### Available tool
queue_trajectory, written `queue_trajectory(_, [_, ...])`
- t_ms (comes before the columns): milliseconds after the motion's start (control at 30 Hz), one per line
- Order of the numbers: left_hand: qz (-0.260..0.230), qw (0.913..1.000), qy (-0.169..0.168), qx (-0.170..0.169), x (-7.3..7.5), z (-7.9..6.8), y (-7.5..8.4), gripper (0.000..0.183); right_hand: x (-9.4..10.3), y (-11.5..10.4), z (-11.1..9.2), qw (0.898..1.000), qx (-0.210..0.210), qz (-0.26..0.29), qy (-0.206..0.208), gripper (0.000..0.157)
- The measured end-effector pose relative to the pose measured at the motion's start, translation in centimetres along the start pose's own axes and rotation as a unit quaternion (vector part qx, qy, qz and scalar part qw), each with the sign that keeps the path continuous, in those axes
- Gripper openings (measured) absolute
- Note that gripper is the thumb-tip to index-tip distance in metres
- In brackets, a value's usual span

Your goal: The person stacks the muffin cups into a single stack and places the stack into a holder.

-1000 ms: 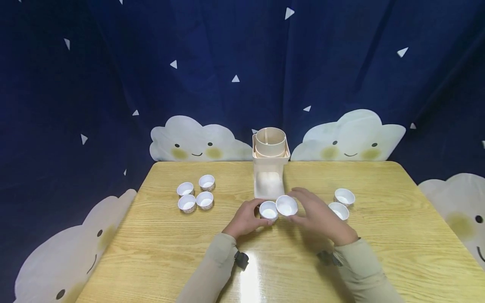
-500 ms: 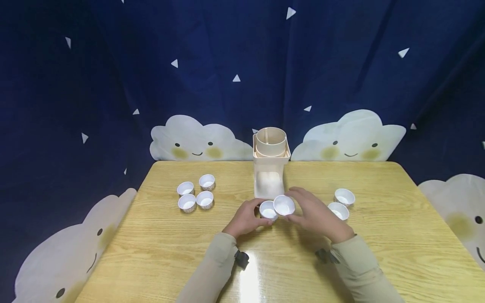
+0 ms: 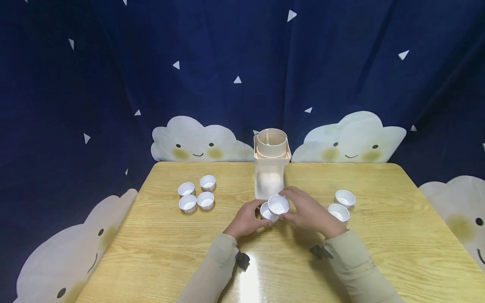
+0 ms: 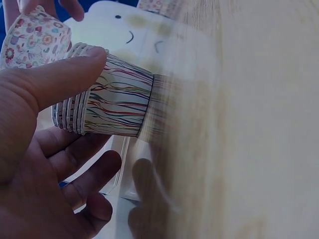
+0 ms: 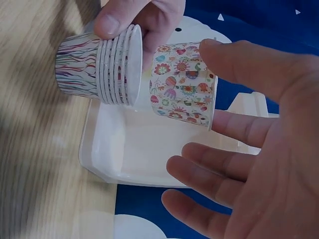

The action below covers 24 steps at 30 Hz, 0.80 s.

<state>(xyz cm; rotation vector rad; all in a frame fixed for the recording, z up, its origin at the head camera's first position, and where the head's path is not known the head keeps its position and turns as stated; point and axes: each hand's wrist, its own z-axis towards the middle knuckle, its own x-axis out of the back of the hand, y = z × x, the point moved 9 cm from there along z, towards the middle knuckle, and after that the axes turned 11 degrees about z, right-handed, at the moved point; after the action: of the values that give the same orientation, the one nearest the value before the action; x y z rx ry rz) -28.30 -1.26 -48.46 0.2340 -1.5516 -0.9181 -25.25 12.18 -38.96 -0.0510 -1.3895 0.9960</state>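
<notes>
My left hand (image 3: 246,219) grips a stack of nested paper cups (image 4: 119,99) between thumb and fingers. The lowest cup has thin coloured stripes, and its base stands on the wooden table. In my right hand (image 3: 308,212) a single paper cup (image 5: 182,84) with a flower print is pinched between thumb and index finger, while the other fingers are spread loosely. This cup is raised, its mouth upward, and overlaps the stack's right part in the head view. The right wrist view shows a small gap between the flowered cup's base and the stack's rim.
Directly behind the hands stands a cream plastic holder (image 3: 270,165) with a round tube on top. Several paper cups (image 3: 187,203) stand in a group at the left. Two more paper cups (image 3: 345,198) are at the right, near my right forearm.
My right hand has moved a little to the left with the flowered cup, from beside the stack to partly over it. My left hand stays on the stack.
</notes>
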Motion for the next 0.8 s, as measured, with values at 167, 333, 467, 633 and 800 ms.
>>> queue_trajectory(167, [-0.007,1.0,0.0,0.003,-0.11,-0.07,0.0,0.062,-0.16,0.33,-0.11,1.0,-0.01,-0.002,-0.003,0.057])
queue_trajectory(333, [-0.013,0.9999,0.0,0.003,-0.13,-0.04,-0.1,0.062,-0.13,0.35,0.01,1.0,-0.011,-0.005,-0.005,0.057])
queue_trajectory(467, [-0.02,0.9998,-0.005,0.005,-0.27,-0.02,-0.18,0.063,-0.19,0.3,0.15,1.0,-0.016,-0.006,-0.012,0.059])
queue_trajectory(633, [-0.019,0.9998,-0.005,0.007,-0.27,0.0,-0.28,0.064,-0.22,0.27,0.38,1.0,-0.018,-0.008,-0.016,0.058])
queue_trajectory(800, [-0.018,0.9998,-0.006,0.009,-0.21,0.02,-0.21,0.063,-0.25,0.17,0.66,1.0,-0.014,-0.008,-0.016,0.058])
